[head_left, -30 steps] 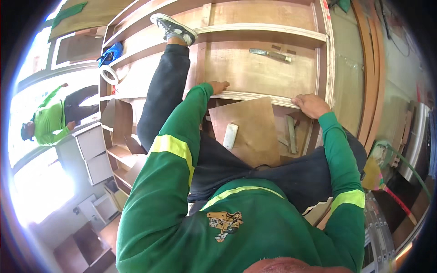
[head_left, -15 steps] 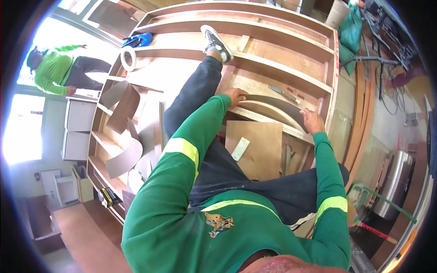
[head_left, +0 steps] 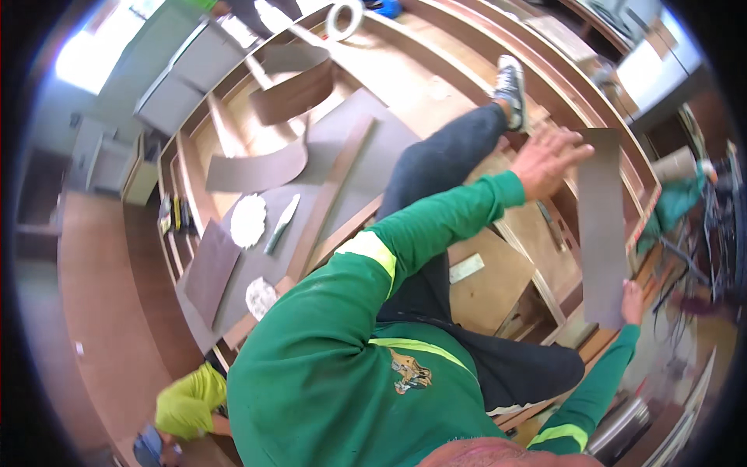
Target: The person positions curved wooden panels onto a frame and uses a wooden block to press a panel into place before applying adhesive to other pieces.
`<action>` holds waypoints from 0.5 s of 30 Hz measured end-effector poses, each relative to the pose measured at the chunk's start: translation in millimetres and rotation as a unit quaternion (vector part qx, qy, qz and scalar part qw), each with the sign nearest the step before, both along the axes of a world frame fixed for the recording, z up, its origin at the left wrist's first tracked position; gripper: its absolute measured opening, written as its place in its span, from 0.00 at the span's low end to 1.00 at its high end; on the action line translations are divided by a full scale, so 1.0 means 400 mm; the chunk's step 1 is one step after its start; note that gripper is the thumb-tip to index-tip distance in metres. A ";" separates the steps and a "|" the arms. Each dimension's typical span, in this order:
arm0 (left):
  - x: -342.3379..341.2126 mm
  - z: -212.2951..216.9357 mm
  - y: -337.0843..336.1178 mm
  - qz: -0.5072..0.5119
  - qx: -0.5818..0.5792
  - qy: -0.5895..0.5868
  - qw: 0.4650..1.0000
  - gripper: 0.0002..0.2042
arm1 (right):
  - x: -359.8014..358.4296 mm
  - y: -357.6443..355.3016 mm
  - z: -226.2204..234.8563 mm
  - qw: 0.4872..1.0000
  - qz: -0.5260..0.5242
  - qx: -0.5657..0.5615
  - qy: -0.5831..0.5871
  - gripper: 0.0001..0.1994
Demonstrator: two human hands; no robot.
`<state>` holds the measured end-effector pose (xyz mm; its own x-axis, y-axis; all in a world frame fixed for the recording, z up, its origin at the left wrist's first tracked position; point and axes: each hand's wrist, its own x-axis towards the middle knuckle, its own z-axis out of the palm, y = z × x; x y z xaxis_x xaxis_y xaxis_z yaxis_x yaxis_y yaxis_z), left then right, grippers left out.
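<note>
Both hands are now lifted off the curved wooden frame (head_left: 545, 257), right hand (head_left: 632, 302) gripping a long dark veneer strip (head_left: 603, 226), left hand (head_left: 547, 159) steadying its far end with wide-spread fingers.

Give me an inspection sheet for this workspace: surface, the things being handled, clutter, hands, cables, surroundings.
Surface: large wooden frame of plywood compartments; the person sits in it.
Job's things: long dark strip, held upright between both hands.
Clutter: curved dark sheets, flat dark panel, two crumpled white wads, roll of tape, small pale block.
Hands: left hand open-fingered at the strip's top; right hand at its lower end.
Cables: tangle at far right.
Surroundings: grey cabinets; another person in a yellow top at lower left.
</note>
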<state>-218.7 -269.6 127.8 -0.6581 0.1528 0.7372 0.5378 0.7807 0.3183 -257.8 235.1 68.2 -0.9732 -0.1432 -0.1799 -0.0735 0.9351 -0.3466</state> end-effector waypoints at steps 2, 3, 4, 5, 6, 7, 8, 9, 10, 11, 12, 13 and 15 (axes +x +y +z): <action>0.112 0.059 -0.016 -0.060 0.134 -0.036 0.989 0.35 | -0.031 -0.037 -0.090 0.990 -0.041 -0.137 -0.007 0.15; 0.171 0.078 -0.034 -0.090 0.182 -0.056 0.978 0.35 | -0.051 -0.066 -0.129 0.975 -0.092 -0.198 -0.028 0.15; 0.237 0.087 -0.058 -0.087 0.203 -0.060 0.973 0.34 | -0.076 -0.092 -0.154 0.939 -0.119 -0.296 -0.131 0.17; 0.302 0.090 -0.085 -0.086 0.224 -0.071 0.968 0.31 | -0.098 -0.128 -0.188 0.925 -0.120 -0.327 -0.153 0.18; 0.370 0.085 -0.116 -0.066 0.239 -0.081 0.966 0.29 | -0.112 -0.167 -0.227 0.905 -0.132 -0.363 -0.179 0.18; 0.439 0.076 -0.146 -0.047 0.256 -0.079 0.962 0.28 | -0.124 -0.200 -0.258 0.889 -0.159 -0.378 -0.205 0.19; 0.504 0.064 -0.179 -0.012 0.260 -0.087 0.962 0.26 | -0.126 -0.237 -0.295 0.872 -0.215 -0.387 -0.207 0.17; 0.565 0.049 -0.211 0.024 0.265 -0.089 0.960 0.25 | -0.128 -0.262 -0.321 0.869 -0.210 -0.397 -0.206 0.15; 0.621 0.034 -0.236 0.054 0.260 -0.092 0.960 0.24 | -0.116 -0.283 -0.356 0.865 -0.207 -0.403 -0.215 0.15; 0.679 0.013 -0.259 0.084 0.255 -0.094 0.959 0.24 | -0.104 -0.304 -0.385 0.862 -0.211 -0.407 -0.215 0.14; 0.736 -0.010 -0.277 0.101 0.304 -0.152 0.935 0.23 | -0.093 -0.320 -0.408 0.834 -0.204 -0.448 -0.250 0.14; 0.790 -0.037 -0.283 0.112 0.353 -0.209 0.905 0.22 | -0.076 -0.327 -0.425 0.805 -0.224 -0.478 -0.270 0.14; 0.855 -0.095 -0.286 0.110 0.451 -0.308 0.830 0.20 | -0.053 -0.345 -0.442 0.777 -0.220 -0.503 -0.307 0.13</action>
<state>123.3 -383.9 89.8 -0.8917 -0.4527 -0.0005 -0.0682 0.1333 0.9887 -279.0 97.0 -108.7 -0.7431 -0.1899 -0.6417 0.6444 0.0557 -0.7627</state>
